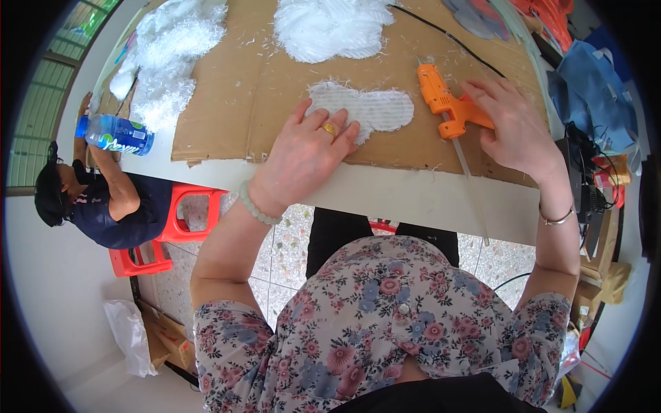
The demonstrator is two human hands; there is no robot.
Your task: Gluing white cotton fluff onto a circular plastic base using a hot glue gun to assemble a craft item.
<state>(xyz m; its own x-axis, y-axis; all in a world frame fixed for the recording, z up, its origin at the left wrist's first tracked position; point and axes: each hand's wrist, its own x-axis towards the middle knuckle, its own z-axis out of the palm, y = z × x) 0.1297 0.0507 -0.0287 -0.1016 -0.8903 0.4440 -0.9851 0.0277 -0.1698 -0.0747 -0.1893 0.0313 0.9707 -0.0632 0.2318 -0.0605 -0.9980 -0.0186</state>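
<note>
Fingers spread, my left hand (306, 155) lies flat on a white, fuzzy-edged fabric cutout (389, 110) with rounded lobes. Part of the cutout is hidden under those fingers. To its right, an orange hot glue gun (441, 103) rests on its side on the cardboard, its nozzle pointing away from me. A clear glue stick (463, 162) sticks out of its back end toward the table's near edge. My right hand (513, 124) is around the gun's handle, with the thumb on the near side and the fingers on the far side.
Brown cardboard (227, 103) covers much of the white table (427, 189). White shredded fibre (165, 62) and stacked white cutouts (334, 27) lie at the far side. A black cable (454, 41) runs across. At left are a blue-labelled bottle (117, 134) and a seated person (103, 199).
</note>
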